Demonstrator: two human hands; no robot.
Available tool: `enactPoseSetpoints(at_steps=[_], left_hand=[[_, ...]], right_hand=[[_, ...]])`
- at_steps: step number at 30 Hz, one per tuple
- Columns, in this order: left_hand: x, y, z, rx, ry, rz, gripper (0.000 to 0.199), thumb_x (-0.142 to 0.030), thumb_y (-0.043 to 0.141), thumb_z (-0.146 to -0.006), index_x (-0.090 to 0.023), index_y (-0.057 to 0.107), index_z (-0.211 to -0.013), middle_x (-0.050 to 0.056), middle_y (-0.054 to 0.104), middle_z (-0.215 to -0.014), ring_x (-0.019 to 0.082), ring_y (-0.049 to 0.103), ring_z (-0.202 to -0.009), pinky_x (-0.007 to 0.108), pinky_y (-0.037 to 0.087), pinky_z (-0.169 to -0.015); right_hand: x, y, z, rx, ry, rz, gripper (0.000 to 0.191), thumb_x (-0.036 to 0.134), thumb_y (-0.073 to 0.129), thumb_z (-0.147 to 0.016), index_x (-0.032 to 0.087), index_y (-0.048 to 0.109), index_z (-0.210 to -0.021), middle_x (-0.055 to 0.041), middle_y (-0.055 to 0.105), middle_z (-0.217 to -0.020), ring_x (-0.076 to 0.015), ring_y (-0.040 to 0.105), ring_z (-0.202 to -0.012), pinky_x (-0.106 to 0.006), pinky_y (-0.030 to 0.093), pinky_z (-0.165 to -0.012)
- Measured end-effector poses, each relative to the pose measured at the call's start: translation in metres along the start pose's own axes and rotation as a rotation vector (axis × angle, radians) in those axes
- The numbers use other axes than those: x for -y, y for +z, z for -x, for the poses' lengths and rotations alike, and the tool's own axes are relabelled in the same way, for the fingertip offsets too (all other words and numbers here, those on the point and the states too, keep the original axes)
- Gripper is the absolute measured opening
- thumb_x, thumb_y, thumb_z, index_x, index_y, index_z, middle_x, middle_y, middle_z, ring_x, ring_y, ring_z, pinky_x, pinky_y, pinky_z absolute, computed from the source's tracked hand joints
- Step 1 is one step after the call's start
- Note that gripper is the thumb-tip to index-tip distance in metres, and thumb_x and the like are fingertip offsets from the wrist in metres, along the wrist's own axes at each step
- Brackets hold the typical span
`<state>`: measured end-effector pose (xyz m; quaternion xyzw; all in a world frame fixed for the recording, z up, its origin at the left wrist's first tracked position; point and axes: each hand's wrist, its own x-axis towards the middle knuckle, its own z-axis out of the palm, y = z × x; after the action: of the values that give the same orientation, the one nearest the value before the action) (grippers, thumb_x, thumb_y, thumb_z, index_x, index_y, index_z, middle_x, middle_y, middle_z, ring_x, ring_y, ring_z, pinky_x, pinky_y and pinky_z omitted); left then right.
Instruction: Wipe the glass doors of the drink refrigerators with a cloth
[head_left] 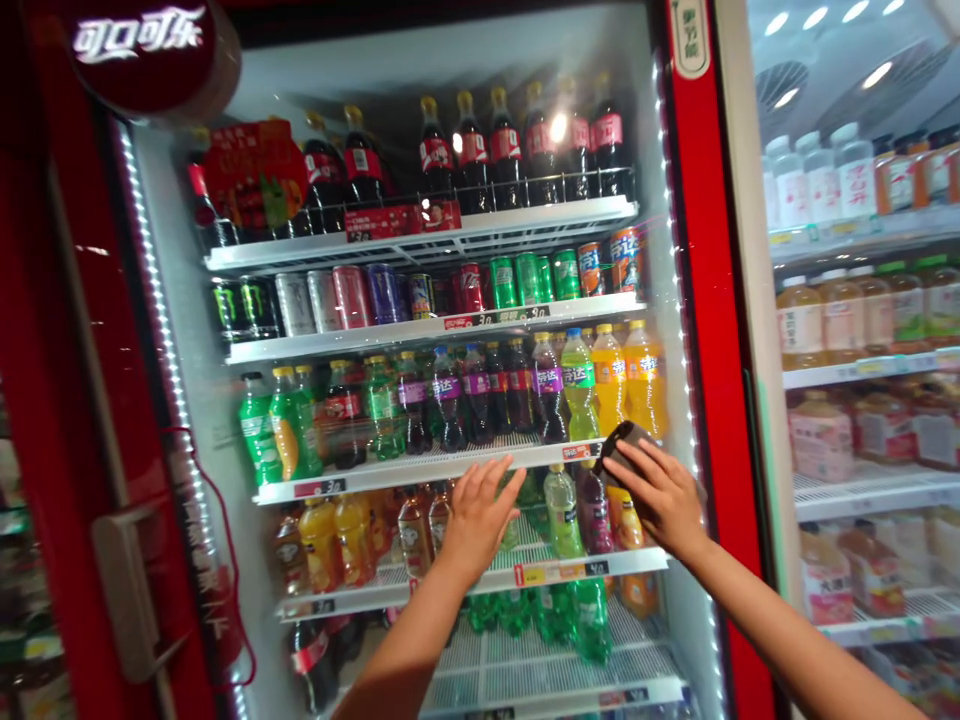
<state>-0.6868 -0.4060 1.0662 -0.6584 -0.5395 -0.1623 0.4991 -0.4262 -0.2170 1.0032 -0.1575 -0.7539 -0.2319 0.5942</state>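
Note:
In the head view my left hand [484,515] is raised before the fourth shelf [480,582] of a lit drinks cooler, fingers apart and nothing visible in them. My right hand [664,495] is wrapped round a dark object [628,440], held at the right end of the third shelf's edge [525,455]. Near the right hand are a purple bottle [595,512] and an orange-yellow bottle [626,518]. A pale green bottle [561,510] stands between the two hands.
Upper shelves hold cola bottles [506,150] and cans [382,295]. Green bottles [592,615] stand below. The cooler's red frame [701,250] borders the right side, with another stocked cooler [862,370] beyond. A door handle [131,590] is at left.

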Motion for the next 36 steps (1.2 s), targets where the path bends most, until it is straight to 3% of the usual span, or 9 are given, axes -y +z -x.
enactPoseSetpoints(at_steps=[5,8,11,15,20,23,27,31,36], left_hand=[[-0.002,0.003,0.001,0.018,-0.001,-0.001,0.054,-0.032,0.066,-0.092,-0.03,0.053,-0.145,0.006,0.056,-0.148,0.025,0.048,-0.137,0.043,0.034,-0.12],[-0.001,-0.001,0.001,0.044,0.011,0.004,0.055,-0.031,0.064,-0.093,-0.028,0.05,-0.147,0.007,0.054,-0.149,0.026,0.045,-0.139,0.045,0.033,-0.121],[0.007,-0.008,0.004,0.064,0.064,0.018,0.063,-0.028,0.064,-0.092,-0.027,0.043,-0.152,0.009,0.05,-0.153,0.026,0.042,-0.142,0.045,0.031,-0.122],[0.026,-0.019,0.013,0.062,0.066,-0.004,0.069,-0.029,0.067,-0.09,-0.026,0.04,-0.154,0.01,0.048,-0.154,0.028,0.041,-0.142,0.047,0.028,-0.123],[0.044,-0.031,0.017,0.116,0.048,-0.053,0.076,-0.032,0.072,-0.086,-0.025,0.038,-0.154,0.011,0.047,-0.155,0.03,0.041,-0.143,0.049,0.029,-0.123],[0.059,-0.039,0.021,0.145,0.086,-0.065,0.081,-0.032,0.073,-0.085,-0.026,0.035,-0.156,0.011,0.044,-0.157,0.03,0.039,-0.144,0.049,0.028,-0.123],[0.083,-0.05,0.035,0.157,0.102,-0.088,0.082,-0.03,0.072,-0.085,-0.028,0.032,-0.157,0.01,0.043,-0.159,0.029,0.038,-0.146,0.048,0.025,-0.124],[0.097,-0.053,0.05,0.166,0.097,-0.093,0.08,-0.032,0.072,-0.086,-0.028,0.035,-0.156,0.009,0.043,-0.159,0.03,0.038,-0.146,0.05,0.025,-0.124],[0.099,-0.044,0.057,0.14,0.076,-0.079,0.079,-0.028,0.074,-0.084,-0.03,0.038,-0.155,0.007,0.046,-0.157,0.029,0.04,-0.145,0.05,0.029,-0.123]], right_hand=[[0.038,0.022,-0.049,-0.057,0.131,0.002,0.082,0.008,0.051,-0.088,0.039,0.026,-0.16,-0.0006,0.041,-0.161,-0.0323,0.035,-0.148,-0.054,0.038,-0.114],[0.043,0.018,-0.032,0.104,-0.14,-0.007,0.074,0.008,0.047,-0.093,0.038,0.031,-0.158,0.0013,0.046,-0.158,-0.0251,0.037,-0.148,-0.047,0.036,-0.117],[0.017,0.001,-0.005,0.23,-0.366,-0.019,0.066,0.011,0.045,-0.096,0.037,0.036,-0.156,0.0046,0.049,-0.155,-0.0202,0.038,-0.147,-0.042,0.035,-0.119],[-0.004,-0.004,-0.02,0.167,-0.216,-0.003,0.069,0.01,0.049,-0.094,0.038,0.036,-0.156,0.0014,0.048,-0.156,-0.0244,0.034,-0.15,-0.049,0.034,-0.119],[0.056,0.024,-0.059,0.102,-0.008,-0.003,0.069,0.018,0.06,-0.09,0.033,0.041,-0.155,-0.0028,0.041,-0.161,-0.0312,0.029,-0.152,-0.056,0.031,-0.12],[0.077,0.027,-0.041,0.169,-0.206,-0.042,0.063,0.019,0.057,-0.094,0.033,0.043,-0.153,0.0013,0.043,-0.16,-0.0257,0.03,-0.152,-0.049,0.031,-0.121],[0.043,0.01,-0.01,0.265,-0.531,-0.076,0.06,0.014,0.046,-0.098,0.038,0.041,-0.152,0.0087,0.049,-0.155,-0.0154,0.039,-0.147,-0.04,0.033,-0.121],[0.032,0.011,-0.029,0.17,-0.277,0.008,0.072,0.006,0.046,-0.093,0.04,0.035,-0.155,0.005,0.049,-0.155,-0.0215,0.038,-0.148,-0.047,0.033,-0.12],[0.106,0.042,-0.052,0.099,-0.027,0.025,0.075,0.017,0.061,-0.089,0.034,0.034,-0.157,-0.0033,0.043,-0.159,-0.031,0.033,-0.15,-0.055,0.032,-0.119]])
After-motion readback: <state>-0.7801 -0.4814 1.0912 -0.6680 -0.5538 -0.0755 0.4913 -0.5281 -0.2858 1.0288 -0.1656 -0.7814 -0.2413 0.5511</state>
